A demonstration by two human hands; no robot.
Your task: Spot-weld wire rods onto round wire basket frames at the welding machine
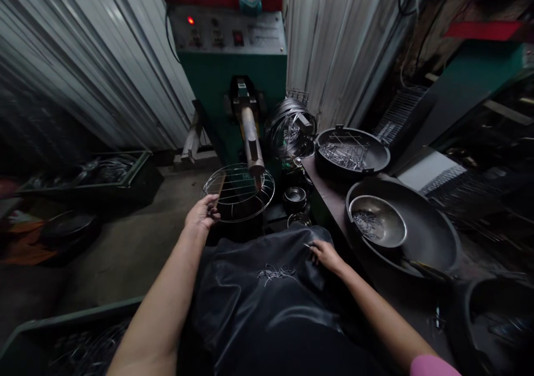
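My left hand (203,212) is closed on the near left edge of a round wire rack (237,219), which has parallel wires across its ring. The rack lies level under the tip of the machine's metal arm (252,148); whether they touch I cannot tell. A thin tan strip (221,186) shows just beyond my left fingers. My right hand (326,255), lower and to the right over the dark apron (250,303), pinches a short piece of wire (307,246). Between my arms, a small heap of bent wire pieces (276,273) rests on the apron.
The green machine (233,64) stands ahead with a lit red lamp (191,20). On the right are a pan of wire parts (382,163) and a steel bowl (396,226) inside a larger pan (434,226). Green bins (146,178) with metal parts sit left. A wire coil (287,125) hangs beside the machine.
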